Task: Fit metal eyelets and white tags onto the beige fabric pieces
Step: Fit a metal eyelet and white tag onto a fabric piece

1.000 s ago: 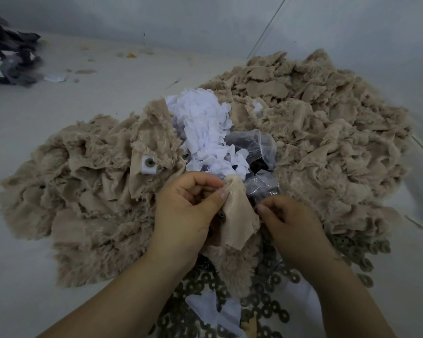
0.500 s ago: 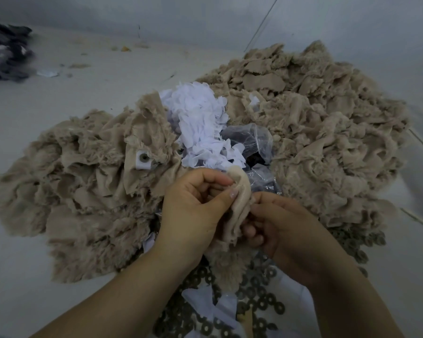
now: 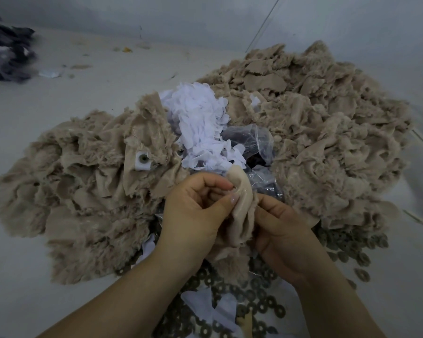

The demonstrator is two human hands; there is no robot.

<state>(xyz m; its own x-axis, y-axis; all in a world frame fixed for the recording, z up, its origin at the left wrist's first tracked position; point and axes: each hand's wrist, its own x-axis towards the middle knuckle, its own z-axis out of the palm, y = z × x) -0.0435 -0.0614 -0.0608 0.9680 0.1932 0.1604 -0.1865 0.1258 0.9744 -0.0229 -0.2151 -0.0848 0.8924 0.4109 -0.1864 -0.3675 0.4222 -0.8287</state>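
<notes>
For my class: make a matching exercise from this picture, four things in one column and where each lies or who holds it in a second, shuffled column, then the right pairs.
Things:
1. white tags
2. ring-shaped eyelets
3. folded beige fabric piece
4. finished piece with tag and eyelet

Places:
A. pinched between left hand and right hand
B. on the left fabric heap
C. heaped between the two fabric heaps
D. spread on the floor nearest the person

Pairs: 1-C, 2-D, 3-A, 4-B

Beige fabric pieces (image 3: 327, 132) look fuzzy, matt cloth; plastic bag (image 3: 252, 137) clear, glossy; eyelets (image 3: 261, 306) dull metal.

Blurred dark heap (image 3: 5, 54), edge-cropped.
</notes>
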